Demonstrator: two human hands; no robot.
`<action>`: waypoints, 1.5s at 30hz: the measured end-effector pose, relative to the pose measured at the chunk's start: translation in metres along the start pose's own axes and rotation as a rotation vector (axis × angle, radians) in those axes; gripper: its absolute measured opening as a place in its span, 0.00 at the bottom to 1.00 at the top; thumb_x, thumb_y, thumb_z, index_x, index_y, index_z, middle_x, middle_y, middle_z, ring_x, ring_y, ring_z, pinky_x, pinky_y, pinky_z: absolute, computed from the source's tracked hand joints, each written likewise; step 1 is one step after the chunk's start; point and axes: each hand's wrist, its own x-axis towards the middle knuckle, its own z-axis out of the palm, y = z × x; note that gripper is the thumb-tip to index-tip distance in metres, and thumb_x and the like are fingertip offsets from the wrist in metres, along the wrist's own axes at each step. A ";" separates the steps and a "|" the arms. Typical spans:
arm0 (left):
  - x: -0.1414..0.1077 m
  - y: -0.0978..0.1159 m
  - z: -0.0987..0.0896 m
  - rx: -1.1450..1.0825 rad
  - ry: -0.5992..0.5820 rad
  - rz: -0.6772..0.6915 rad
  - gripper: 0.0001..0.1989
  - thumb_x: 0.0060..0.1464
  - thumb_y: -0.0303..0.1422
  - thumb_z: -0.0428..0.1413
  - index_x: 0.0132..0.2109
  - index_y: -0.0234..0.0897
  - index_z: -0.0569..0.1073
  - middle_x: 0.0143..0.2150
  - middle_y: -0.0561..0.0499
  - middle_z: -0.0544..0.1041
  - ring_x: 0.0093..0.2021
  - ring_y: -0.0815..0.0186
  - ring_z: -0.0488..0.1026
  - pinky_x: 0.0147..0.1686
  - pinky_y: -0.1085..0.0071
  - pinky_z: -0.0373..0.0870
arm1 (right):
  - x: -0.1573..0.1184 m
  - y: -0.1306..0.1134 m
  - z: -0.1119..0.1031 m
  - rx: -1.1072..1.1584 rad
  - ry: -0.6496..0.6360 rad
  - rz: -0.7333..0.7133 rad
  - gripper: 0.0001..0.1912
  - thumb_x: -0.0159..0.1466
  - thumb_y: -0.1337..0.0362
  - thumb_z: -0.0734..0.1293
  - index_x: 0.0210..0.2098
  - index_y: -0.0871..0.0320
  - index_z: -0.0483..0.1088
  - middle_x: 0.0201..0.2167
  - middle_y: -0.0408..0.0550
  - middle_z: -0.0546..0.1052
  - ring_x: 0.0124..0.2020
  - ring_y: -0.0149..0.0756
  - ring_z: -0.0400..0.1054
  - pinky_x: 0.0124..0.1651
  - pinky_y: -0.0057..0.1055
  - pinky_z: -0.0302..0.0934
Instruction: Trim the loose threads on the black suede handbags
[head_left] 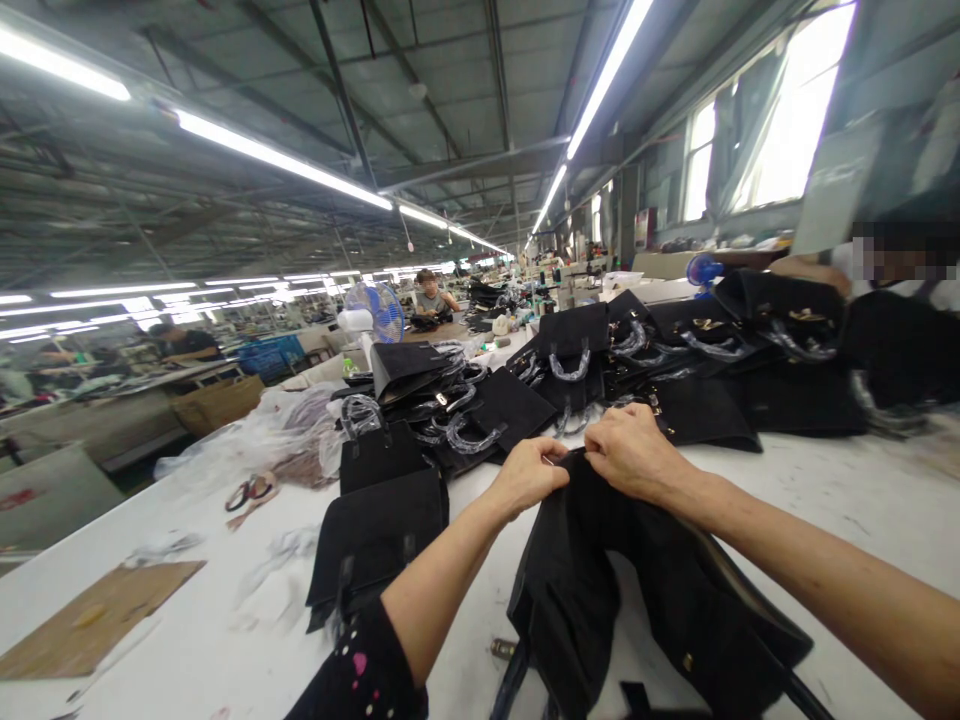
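Note:
A black handbag (577, 560) hangs folded and slack over the white table, its edge pinched between my two hands. My left hand (527, 472) grips that edge from the left, thumb and fingers pressed together. Close beside it, my right hand (634, 452) is closed on the same edge, fingers curled. Dark handles trail from the bag's lower sides, and a small gold metal fitting (688, 661) shows on its right part. Whatever lies inside the folds is hidden.
Several black handbags (379, 540) with plastic-wrapped handles are piled left and ahead on the white table (225, 570). Clear plastic film (247, 430) and brown cardboard (97, 615) lie at left. A blue fan (384, 312) stands behind the pile. A co-worker (900, 260) is at right.

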 end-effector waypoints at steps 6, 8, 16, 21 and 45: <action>0.012 0.011 -0.001 0.400 0.150 0.062 0.07 0.43 0.35 0.58 0.27 0.37 0.77 0.23 0.54 0.73 0.27 0.67 0.68 0.25 0.75 0.57 | -0.003 0.007 -0.005 0.169 0.016 0.053 0.06 0.58 0.66 0.63 0.30 0.55 0.72 0.29 0.46 0.76 0.38 0.39 0.67 0.47 0.38 0.51; 0.006 0.012 -0.008 0.457 0.226 0.035 0.07 0.43 0.35 0.57 0.26 0.38 0.77 0.23 0.54 0.74 0.28 0.67 0.69 0.27 0.75 0.59 | -0.013 0.014 -0.016 0.369 0.041 0.133 0.07 0.60 0.60 0.63 0.34 0.55 0.72 0.33 0.45 0.77 0.39 0.38 0.68 0.45 0.35 0.56; -0.006 -0.017 -0.044 0.599 0.421 -0.148 0.05 0.45 0.32 0.54 0.25 0.37 0.73 0.24 0.51 0.75 0.29 0.64 0.71 0.29 0.72 0.61 | -0.074 0.041 -0.018 0.738 0.024 0.484 0.25 0.59 0.45 0.64 0.50 0.52 0.67 0.50 0.49 0.73 0.49 0.46 0.67 0.52 0.41 0.61; -0.002 -0.008 -0.040 0.783 0.427 -0.003 0.06 0.47 0.31 0.56 0.36 0.38 0.71 0.35 0.49 0.74 0.36 0.61 0.69 0.36 0.68 0.64 | -0.085 0.048 0.018 0.713 0.084 0.438 0.38 0.52 0.50 0.70 0.59 0.51 0.59 0.61 0.52 0.61 0.57 0.50 0.60 0.55 0.43 0.62; 0.045 0.011 -0.012 0.792 0.097 0.346 0.07 0.50 0.41 0.61 0.31 0.44 0.79 0.50 0.52 0.69 0.51 0.56 0.61 0.46 0.62 0.64 | -0.077 0.070 0.056 0.980 0.213 0.601 0.27 0.57 0.47 0.68 0.51 0.53 0.62 0.45 0.48 0.73 0.47 0.44 0.67 0.52 0.42 0.60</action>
